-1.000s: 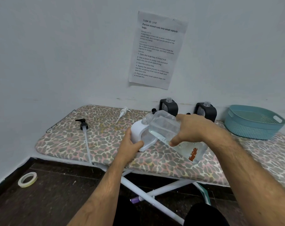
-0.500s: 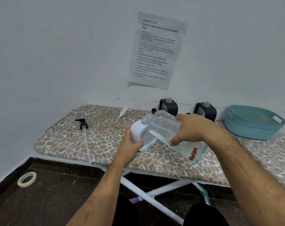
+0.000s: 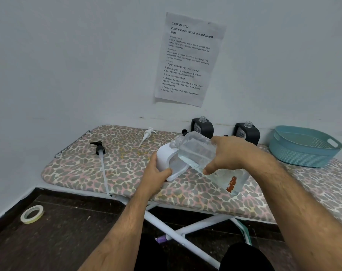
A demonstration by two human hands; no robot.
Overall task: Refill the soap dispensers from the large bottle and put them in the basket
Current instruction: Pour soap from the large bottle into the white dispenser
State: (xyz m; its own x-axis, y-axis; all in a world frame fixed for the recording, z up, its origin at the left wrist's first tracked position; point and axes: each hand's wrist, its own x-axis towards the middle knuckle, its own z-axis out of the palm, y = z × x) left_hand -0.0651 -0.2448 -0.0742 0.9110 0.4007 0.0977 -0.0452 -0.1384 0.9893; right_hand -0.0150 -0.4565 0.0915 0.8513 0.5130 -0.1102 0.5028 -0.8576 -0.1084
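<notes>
My left hand (image 3: 156, 176) grips a white soap dispenser (image 3: 165, 156) standing on the leopard-print board (image 3: 78, 169). My right hand (image 3: 230, 153) holds the large clear bottle (image 3: 197, 151) tilted to the left, its mouth at the dispenser's open neck. Clear liquid fills the bottle's lower part. Two black dispensers, one (image 3: 202, 127) left and one (image 3: 247, 132) right, stand uncapped against the wall behind. A teal basket (image 3: 303, 146) sits at the right with nothing visible inside.
A black pump head with a long tube (image 3: 99, 151) lies on the board's left part, and a white pump head (image 3: 147, 133) lies further back. A roll of tape (image 3: 31, 214) rests on the dark floor. A printed sheet (image 3: 187, 59) hangs on the wall.
</notes>
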